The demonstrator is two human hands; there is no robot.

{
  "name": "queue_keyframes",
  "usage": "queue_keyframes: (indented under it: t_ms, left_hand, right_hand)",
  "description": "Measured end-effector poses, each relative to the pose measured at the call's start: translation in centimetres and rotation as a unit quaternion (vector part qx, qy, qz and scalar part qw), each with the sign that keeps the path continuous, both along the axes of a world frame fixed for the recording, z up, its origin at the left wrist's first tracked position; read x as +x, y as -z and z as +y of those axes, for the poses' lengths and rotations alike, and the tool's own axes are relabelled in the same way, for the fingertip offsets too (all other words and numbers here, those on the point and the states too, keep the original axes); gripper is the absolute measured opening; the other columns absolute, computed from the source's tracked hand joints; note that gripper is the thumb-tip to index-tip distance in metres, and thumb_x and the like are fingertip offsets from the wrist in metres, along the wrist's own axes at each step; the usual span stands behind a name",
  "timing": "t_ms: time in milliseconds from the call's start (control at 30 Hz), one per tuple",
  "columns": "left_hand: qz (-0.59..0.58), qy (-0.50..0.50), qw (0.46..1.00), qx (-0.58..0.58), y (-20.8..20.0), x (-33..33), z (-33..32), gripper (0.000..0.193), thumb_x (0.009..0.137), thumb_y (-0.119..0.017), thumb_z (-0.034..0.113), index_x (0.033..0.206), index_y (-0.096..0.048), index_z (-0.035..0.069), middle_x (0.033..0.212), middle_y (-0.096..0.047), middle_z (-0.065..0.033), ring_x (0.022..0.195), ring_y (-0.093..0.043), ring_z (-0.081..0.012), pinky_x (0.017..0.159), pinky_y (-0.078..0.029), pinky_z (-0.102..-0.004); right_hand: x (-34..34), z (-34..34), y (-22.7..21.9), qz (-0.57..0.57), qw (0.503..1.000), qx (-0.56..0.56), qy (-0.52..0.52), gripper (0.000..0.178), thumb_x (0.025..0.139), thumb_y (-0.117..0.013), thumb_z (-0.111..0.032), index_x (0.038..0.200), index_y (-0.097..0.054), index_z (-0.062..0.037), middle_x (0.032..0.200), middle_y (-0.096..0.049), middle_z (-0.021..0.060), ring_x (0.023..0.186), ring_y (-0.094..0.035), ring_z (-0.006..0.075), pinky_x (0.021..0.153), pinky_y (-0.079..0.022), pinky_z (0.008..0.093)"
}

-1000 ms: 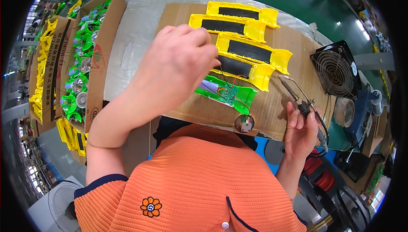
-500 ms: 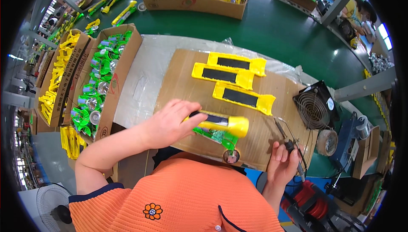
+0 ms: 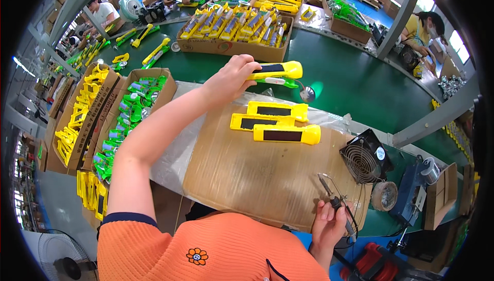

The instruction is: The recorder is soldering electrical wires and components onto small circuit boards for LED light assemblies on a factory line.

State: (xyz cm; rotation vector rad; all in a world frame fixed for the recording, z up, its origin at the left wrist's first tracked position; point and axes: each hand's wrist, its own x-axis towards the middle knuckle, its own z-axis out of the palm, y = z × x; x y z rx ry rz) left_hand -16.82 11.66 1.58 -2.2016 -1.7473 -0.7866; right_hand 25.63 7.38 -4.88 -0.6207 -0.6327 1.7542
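Note:
My left hand is stretched out over the green bench, gripping a yellow flashlight shell with a dark panel. A green shell half hangs beneath it, and a round silver reflector dangles on wires. Low on the right, my right hand is wrapped around a soldering iron, its tip pointing up and left above the cardboard sheet. Several yellow shells with dark panels lie on the sheet's far part, the nearest yellow shell face up.
Left stand a box of green parts and a box of yellow parts. Beyond the bench is a carton of flashlights. A black fan, a clear tape roll and a blue unit stand right. Other people work farther off.
My left hand has carried the flashlight away from me, off the cardboard and over the green bench. The soldering iron stays in my right hand. The head view has shifted.

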Motion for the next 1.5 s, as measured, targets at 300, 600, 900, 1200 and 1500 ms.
queue_keyframes:
  t_ms: [300,600,900,1200,1500]
  left_hand:
    - [0.006,-0.094,0.995,0.015,1.3,2.9,1.8,0.04,0.085,-0.071,0.026,0.118,-0.057,0.008,0.117,-0.055,-0.0123,0.117,-0.051,-0.0318,0.099,-0.038,-0.0434]
    - [0.097,0.021,0.995,-0.023,3.4,11.2,-6.5,0.035,0.079,-0.068,0.022,0.112,-0.062,0.011,0.112,-0.058,-0.0038,0.106,-0.055,-0.0199,0.093,-0.04,-0.0357]
    - [0.147,0.05,0.987,-0.049,4.0,10.2,-11.9,0.024,0.086,-0.063,0.03,0.102,-0.065,0.013,0.092,-0.061,-0.0013,0.088,-0.06,-0.0149,0.078,-0.048,-0.0315]
    - [0.187,-0.423,0.871,-0.167,-7.7,-4.5,-21.3,0.008,0.079,-0.059,0.012,0.079,-0.065,0.007,0.082,-0.066,-0.0135,0.084,-0.067,-0.032,0.07,-0.056,-0.0435]
    - [0.07,-0.368,0.881,-0.288,-3.0,-21.4,-26.4,0.031,0.076,-0.062,0.003,0.102,-0.068,0.017,0.11,-0.068,-0.0076,0.108,-0.063,-0.0302,0.089,-0.051,-0.0428]
  right_hand:
    - [0.3,0.2,-0.5,-0.022,0.999,-0.023,-0.002,0.019,0.093,-0.059,-0.019,0.093,-0.042,-0.01,0.063,-0.044,0.0012,0.061,-0.05,0.0159,0.087,-0.047,0.0409]
    - [1.3,2.9,-0.1,-0.019,0.999,0.036,-0.032,0.011,0.099,-0.054,-0.018,0.105,-0.051,-0.0098,0.065,-0.041,-0.0018,0.064,-0.046,0.0113,0.092,-0.046,0.0355]
    - [2.2,3.8,1.3,-0.017,0.995,0.06,-0.08,0.013,0.102,-0.047,-0.018,0.109,-0.05,-0.0082,0.065,-0.039,-0.0012,0.062,-0.042,0.0101,0.089,-0.048,0.035]
    - [-0.3,2.0,-2.1,-0.085,0.996,0.0,-0.031,0.027,0.095,-0.056,-0.024,0.073,-0.048,-0.0108,0.065,-0.045,0.0012,0.069,-0.047,0.0164,0.089,-0.04,0.0397]
    - [-0.9,1.2,-2.1,-0.07,0.997,0.023,0.021,0.018,0.095,-0.058,-0.018,0.091,-0.061,-0.0004,0.07,-0.054,0.0046,0.069,-0.052,0.0175,0.079,-0.046,0.0342]
